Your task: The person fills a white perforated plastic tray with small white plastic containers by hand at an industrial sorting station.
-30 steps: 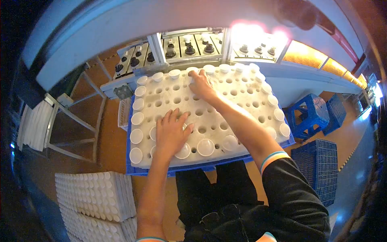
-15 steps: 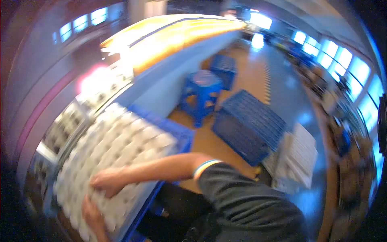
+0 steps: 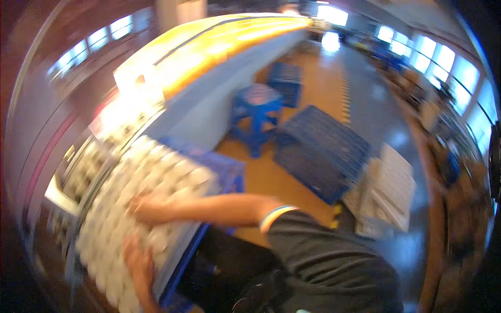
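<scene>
Rows of small white rounded pieces fill a tray in front of me, packed side by side. A blue crate shows under and behind the tray. My right hand lies over the middle of the rows with its fingers curled down onto the pieces; what is in them is hidden. Nearer to me, my left hand rests on the pieces, thumb and fingers apart. Motion blurs both hands.
To the left, a machine bed holds similar pieces beside a brightly lit yellow-topped line. A blue stool, a blue crate and stacked white trays stand on the floor to the right.
My view has shifted slightly. Both hands have moved a little to the right over the white pieces, and the right one also reaches farther up the rows.
</scene>
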The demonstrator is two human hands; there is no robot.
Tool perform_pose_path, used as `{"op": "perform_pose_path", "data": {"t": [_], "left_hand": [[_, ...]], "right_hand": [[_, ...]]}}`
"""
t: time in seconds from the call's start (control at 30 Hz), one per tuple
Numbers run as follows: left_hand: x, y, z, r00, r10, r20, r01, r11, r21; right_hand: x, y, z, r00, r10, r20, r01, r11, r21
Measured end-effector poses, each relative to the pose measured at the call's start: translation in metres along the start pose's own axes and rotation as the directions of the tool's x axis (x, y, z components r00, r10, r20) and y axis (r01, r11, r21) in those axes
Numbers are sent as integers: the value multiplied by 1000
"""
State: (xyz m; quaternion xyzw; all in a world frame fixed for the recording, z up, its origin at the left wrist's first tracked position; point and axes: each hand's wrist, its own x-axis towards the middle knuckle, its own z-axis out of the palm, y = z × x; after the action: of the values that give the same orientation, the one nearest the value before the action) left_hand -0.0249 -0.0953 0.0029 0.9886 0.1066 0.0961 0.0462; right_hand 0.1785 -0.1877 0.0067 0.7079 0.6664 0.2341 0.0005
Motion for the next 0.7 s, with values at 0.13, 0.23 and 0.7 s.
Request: {"op": "perform_pose_path", "data": {"t": [0.13, 0.23, 0.7], "left_hand": [[3, 26, -25, 993, -118, 13, 119, 991, -61], [4, 24, -28, 988, -111, -107, 91, 980, -178], [61, -91, -13, 663, -746, 56, 231, 132, -964]], "right_hand": [[-20, 15, 15, 969, 75, -237, 2, 952, 307], [-25, 15, -17, 973, 212, 89, -225, 794, 565], [-26, 15, -13, 958, 260, 121, -275, 721, 636]]}}
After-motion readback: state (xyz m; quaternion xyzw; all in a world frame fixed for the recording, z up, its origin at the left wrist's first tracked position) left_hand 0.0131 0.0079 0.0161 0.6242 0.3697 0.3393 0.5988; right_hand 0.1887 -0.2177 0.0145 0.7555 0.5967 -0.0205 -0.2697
